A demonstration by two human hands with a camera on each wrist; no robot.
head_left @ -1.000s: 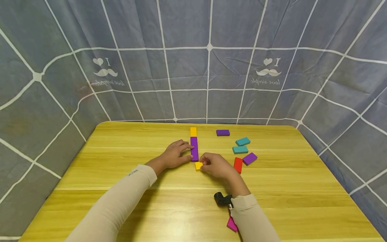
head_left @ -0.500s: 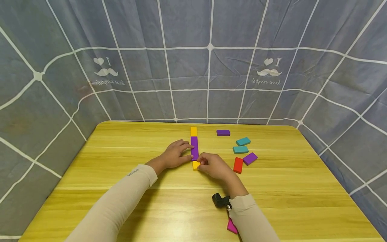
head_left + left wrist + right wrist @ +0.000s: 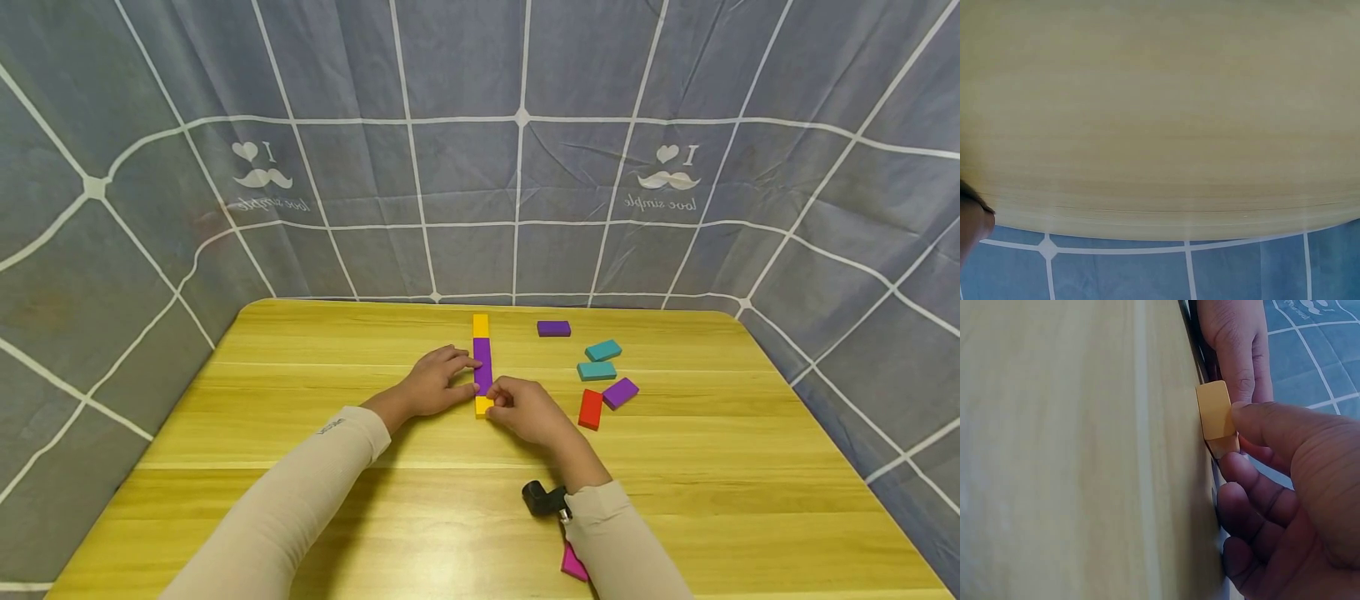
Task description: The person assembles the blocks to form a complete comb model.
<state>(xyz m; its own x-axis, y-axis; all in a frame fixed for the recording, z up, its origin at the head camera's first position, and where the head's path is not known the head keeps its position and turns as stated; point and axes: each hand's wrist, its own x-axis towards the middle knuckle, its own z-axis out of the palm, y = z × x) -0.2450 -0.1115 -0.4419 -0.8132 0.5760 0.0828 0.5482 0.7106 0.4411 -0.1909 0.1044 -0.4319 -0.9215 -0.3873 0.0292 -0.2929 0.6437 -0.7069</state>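
A line of flat blocks runs away from me on the wooden table (image 3: 300,433): a yellow block (image 3: 481,325) at the far end, then a long purple block (image 3: 483,362). My left hand (image 3: 467,377) lies flat on the table with straight fingers touching the purple block's left side. My right hand (image 3: 501,403) pinches a small yellow block (image 3: 483,407) at the near end of the purple one. The right wrist view shows this yellow block (image 3: 1216,419) under my thumb (image 3: 1272,428), on the table. The left wrist view shows mostly bare table (image 3: 1160,106).
Loose blocks lie to the right of the line: a purple one (image 3: 553,328), two teal ones (image 3: 603,350) (image 3: 596,371), another purple one (image 3: 620,392) and a red one (image 3: 590,409). A magenta block (image 3: 573,563) lies by my right sleeve. Grey-blue cloth (image 3: 517,167) surrounds the table.
My right hand has slid the small yellow block a little to the left and away from me, up to the near end of the purple block. The left hand has stayed put.
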